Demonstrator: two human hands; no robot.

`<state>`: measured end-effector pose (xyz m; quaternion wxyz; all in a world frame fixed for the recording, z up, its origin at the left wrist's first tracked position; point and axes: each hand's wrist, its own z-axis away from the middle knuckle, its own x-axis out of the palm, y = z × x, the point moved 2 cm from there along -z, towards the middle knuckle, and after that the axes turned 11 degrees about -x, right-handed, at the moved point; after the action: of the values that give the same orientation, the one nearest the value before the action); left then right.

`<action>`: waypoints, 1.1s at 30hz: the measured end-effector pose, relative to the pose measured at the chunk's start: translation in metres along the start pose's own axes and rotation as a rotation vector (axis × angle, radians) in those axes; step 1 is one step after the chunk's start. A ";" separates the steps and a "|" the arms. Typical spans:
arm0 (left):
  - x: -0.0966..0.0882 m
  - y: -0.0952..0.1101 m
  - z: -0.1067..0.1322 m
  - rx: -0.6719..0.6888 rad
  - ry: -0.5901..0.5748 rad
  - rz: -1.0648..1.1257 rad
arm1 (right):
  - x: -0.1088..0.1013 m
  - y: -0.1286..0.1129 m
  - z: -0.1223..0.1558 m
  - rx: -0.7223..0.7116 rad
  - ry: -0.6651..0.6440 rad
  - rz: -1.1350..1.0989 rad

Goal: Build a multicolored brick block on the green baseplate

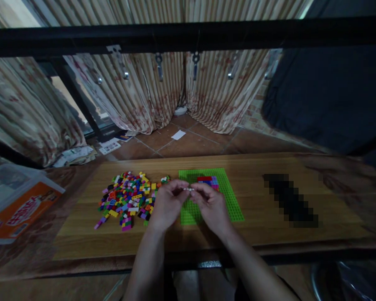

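Note:
Fingertips of my left hand [168,205] and my right hand [210,205] meet in a pinch around a small white toy brick [188,189]. Both hands hover over the left part of a green studded baseplate [232,205]. On that plate, just behind my right hand, sits a block of red, blue and purple bricks [208,180], partly covered by my fingers. A loose heap of mixed coloured bricks [128,196] spreads over the table to the left of my left hand. Whether the white piece is one brick or two is too small to tell.
The wooden table [263,234] carries a pixelated dark object [291,200] at the right. A clear plastic box [21,200] with an orange label stands left of the table. Behind are a dark horizontal bar [181,37], curtains [138,96] and papers on the tiled floor.

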<state>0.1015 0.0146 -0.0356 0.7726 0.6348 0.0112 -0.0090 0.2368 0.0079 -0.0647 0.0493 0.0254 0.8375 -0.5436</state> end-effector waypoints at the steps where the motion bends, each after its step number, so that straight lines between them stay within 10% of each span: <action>1: 0.007 -0.002 0.000 0.018 -0.013 -0.017 | -0.009 -0.001 0.000 0.001 -0.012 0.035; 7: 0.044 -0.015 0.001 0.093 -0.068 -0.172 | -0.055 -0.013 0.003 -0.098 -0.157 0.361; 16: 0.051 -0.013 -0.009 0.102 0.200 -0.261 | -0.102 0.005 0.000 0.041 0.086 0.513; 33: 0.066 -0.012 0.001 0.237 0.036 -0.642 | -0.072 -0.003 0.008 0.078 0.005 0.574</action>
<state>0.1671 0.0115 -0.0494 0.6510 0.6842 0.2228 -0.2417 0.3081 0.0003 -0.0573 0.1980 0.2648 0.7746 -0.5391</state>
